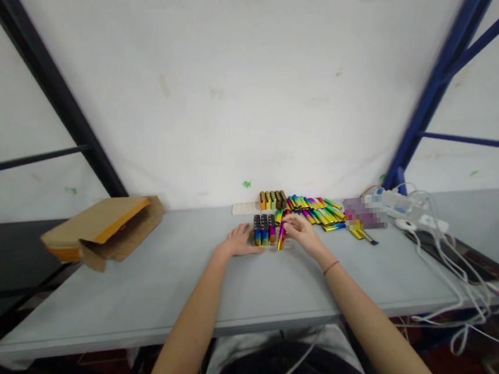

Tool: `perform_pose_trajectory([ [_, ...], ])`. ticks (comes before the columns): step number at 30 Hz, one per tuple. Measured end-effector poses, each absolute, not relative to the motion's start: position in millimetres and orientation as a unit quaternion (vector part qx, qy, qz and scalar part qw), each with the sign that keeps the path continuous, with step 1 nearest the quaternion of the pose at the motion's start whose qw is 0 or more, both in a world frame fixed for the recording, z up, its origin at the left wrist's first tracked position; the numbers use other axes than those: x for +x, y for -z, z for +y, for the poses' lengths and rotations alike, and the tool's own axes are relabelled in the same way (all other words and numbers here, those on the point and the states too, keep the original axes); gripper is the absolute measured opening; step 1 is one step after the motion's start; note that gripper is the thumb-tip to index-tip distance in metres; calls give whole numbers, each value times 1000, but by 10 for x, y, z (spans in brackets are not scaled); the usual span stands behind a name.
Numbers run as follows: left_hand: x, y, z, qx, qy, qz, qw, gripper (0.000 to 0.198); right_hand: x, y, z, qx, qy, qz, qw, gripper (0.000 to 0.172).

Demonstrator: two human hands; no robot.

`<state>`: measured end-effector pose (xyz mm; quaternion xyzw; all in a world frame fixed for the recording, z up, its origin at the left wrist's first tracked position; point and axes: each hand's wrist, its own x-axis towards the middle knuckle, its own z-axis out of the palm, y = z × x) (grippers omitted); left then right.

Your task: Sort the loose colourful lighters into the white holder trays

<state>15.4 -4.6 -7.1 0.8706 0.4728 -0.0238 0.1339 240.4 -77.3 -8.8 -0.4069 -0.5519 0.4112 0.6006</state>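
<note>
The person's right hand (305, 233) pinches a purple-and-gold lighter (281, 238) between thumb and fingers, holding it tilted just right of a block of upright lighters (261, 231) on the grey table (171, 287). The left hand (239, 244) is spread, thumb apart from fingers, curved around that block's left side; whether it touches them cannot be told.

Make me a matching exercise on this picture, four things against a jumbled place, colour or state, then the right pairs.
1. Box
2. Left hand
3. Right hand
4. Cables

A. Holding a pink-and-gold lighter
B. At the right end of the table
C. Brown
D. Close beside the front upright lighters, left side

1-C, 2-D, 3-A, 4-B
</note>
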Motion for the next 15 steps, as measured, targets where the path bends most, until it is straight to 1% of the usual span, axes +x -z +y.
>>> perform_pose_trajectory([
  [4, 154, 72, -45, 871, 21, 472, 136, 99, 2365, 109, -750, -409, -356, -562, 624, 31],
  [6, 157, 67, -47, 869, 22, 474, 138, 100, 2346, 131, -739, -411, -339, -575, 621, 29],
  [10, 163, 68, -49, 869, 25, 475, 135, 102, 2291, 139, -768, -442, -286, -615, 587, 28],
  [15, 161, 73, -53, 870, 22, 474, 132, 100, 2252, 86, -813, -440, -218, -679, 545, 27],
])
